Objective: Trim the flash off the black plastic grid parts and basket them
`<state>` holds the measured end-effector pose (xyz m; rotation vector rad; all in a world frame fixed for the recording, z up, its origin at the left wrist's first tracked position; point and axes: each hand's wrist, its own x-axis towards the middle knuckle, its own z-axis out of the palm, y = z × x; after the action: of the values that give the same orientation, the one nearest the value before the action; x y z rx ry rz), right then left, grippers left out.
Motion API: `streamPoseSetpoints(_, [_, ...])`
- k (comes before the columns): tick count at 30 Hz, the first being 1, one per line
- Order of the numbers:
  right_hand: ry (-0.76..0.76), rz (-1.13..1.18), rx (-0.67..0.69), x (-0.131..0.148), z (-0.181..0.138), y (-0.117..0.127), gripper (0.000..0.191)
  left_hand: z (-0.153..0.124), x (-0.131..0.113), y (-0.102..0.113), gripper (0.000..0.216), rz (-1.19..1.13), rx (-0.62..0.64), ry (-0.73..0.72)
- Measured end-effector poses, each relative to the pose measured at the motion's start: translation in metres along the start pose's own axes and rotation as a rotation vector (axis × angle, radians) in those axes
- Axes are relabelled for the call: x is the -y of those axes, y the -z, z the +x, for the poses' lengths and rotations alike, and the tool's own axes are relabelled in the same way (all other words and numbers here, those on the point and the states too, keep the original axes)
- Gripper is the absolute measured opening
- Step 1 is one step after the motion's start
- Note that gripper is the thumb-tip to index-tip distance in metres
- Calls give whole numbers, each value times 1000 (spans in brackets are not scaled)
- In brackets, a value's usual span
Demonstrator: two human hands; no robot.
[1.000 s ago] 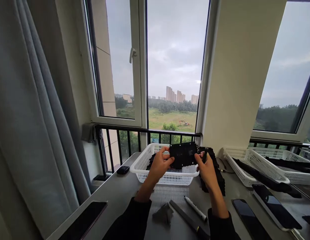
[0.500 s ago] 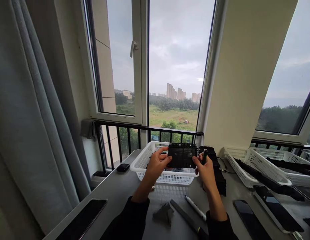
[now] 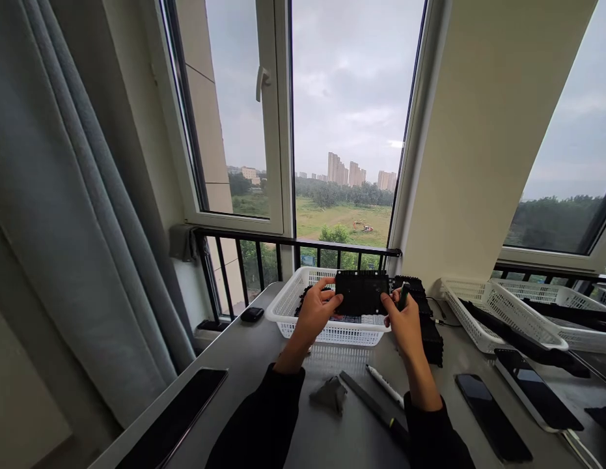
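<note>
A flat black rectangular plastic part (image 3: 362,294) with a notched top edge is held up between both hands, above a white basket (image 3: 351,336). My left hand (image 3: 315,311) pinches its left end, thumb on the near face. At the other end, my right hand (image 3: 405,320) grips it with the thumb. A short dark pen-like tool (image 3: 404,294) also sticks up from the right hand; its kind is unclear. More black parts lie in the basket, partly hidden by the left hand. Beside the right hand is a pile of similar notched black parts (image 3: 432,344).
A crumpled grey scrap (image 3: 329,395), a dark flat tool (image 3: 371,405) and a white pen (image 3: 385,384) lie in front. Phones (image 3: 493,417) lie at right, a dark tablet-like device (image 3: 173,420) at left. White baskets (image 3: 515,329) with long black pieces stand back right.
The whole view has shifted slightly. The black part stays between both hands, its face now looking darker, with less reflection. Both hands keep their hold.
</note>
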<state>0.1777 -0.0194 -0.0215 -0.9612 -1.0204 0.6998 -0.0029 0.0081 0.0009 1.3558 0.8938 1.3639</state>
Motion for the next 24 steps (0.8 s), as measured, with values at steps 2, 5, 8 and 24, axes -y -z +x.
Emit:
streamPoseSetpoints(2, [-6,-12,-6,0,0,0,39,0,1,-1,40,-5,3,7])
streamPoseSetpoints(5, [16,-59,-29,-2,1,1,38,3,7,-4,43,-20,-23,22])
streamPoseSetpoints(8, [68,-157,-46,-6,5,2,34,5,14,-7,44,-46,-53,24])
streamPoseSetpoints(24, [138,-282,-248,23,-13,-1,31,1,16,-20,42,-135,-131,39])
